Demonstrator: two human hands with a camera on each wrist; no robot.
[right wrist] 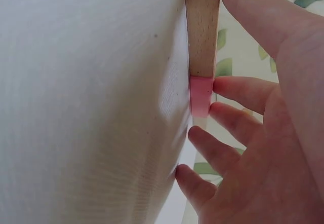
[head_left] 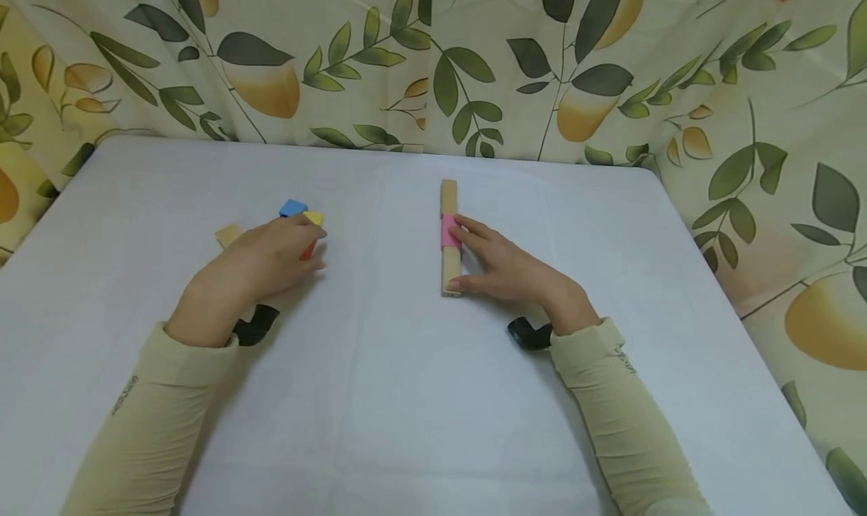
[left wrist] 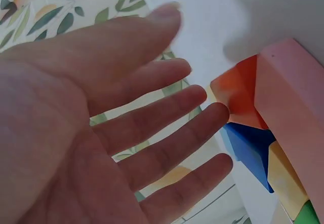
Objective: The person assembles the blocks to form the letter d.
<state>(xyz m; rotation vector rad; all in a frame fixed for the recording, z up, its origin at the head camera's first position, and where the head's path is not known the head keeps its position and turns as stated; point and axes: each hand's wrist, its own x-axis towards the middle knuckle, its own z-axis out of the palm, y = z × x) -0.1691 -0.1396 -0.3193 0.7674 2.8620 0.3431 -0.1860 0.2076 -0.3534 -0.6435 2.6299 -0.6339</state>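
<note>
Right, head cam 1st: L hand (head_left: 260, 256) is left of ctr, back up, over a small cluster, w/ a flat-faced blue block (head_left: 293, 207), a yellow block (head_left: 314, 217) and a red-orange block (head_left: 308, 251) showing round its fingers, plus a plain wooden block (head_left: 229, 235) out to its left. Just right of ctr, the row: upper wooden bar (head_left: 448, 197), glossy pink block (head_left: 447, 231), lower wooden bar (head_left: 450, 264), end to end, long axis up-and-down the frame. R hand (head_left: 508, 266) is tight against its right flank, so the row's immediately left of that hand & well apart from the L; R is nearer by far. No containers in view; blocks sit straight on the white tabletop (head_left: 406, 396).

L wrist cam: fingers long & spread, thumb well off them, nothing gripped. Along the right edge, a salmon-coloured block (left wrist: 291, 92), then orange, blue and, bottom corner, a green block (left wrist: 307, 215). Fingertips overlap the orange; can't tell if they touch.

R wrist cam: fingers apart, slightly bent; two tips at the pink block's side, mid-frame, thumb by the lower wooden bar up top. All on one flank, so no hold round it AFAICT.
</note>
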